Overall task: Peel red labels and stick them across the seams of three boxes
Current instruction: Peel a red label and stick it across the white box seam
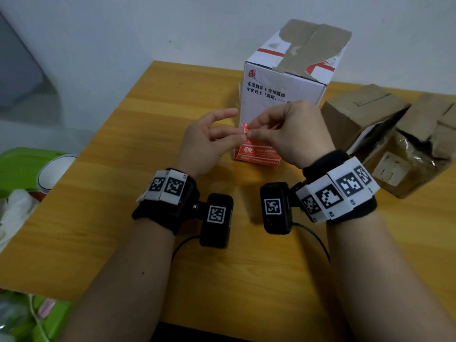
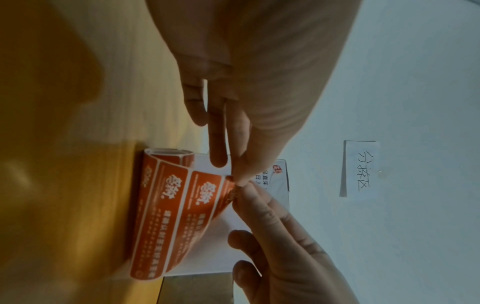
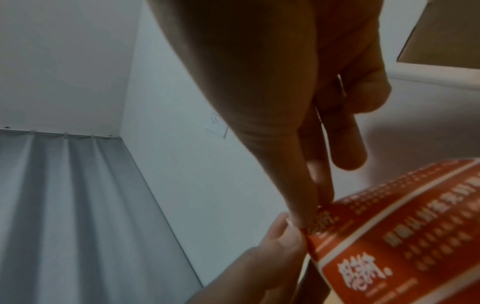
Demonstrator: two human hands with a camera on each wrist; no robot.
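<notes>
A strip of red labels [image 1: 256, 151] on white backing curls up from the table in front of a tall white box [image 1: 283, 90] with torn brown tape on top. My left hand [image 1: 238, 137] and right hand [image 1: 253, 133] meet at the strip's top corner, and each pinches it between thumb and forefinger. The left wrist view shows the red labels [image 2: 176, 205] rising to that pinch [image 2: 239, 181]. The right wrist view has the same corner [image 3: 309, 226] between both thumbs. Which layer each hand holds is hidden. Two brown boxes [image 1: 357, 114] [image 1: 419, 149] stand to the right.
The wooden table [image 1: 123, 193] ends at a white wall behind the boxes. A green bin [image 1: 22, 169] with a white bowl [image 1: 55, 174] sits off its left edge. A handwritten paper note [image 2: 361, 168] is stuck on the wall.
</notes>
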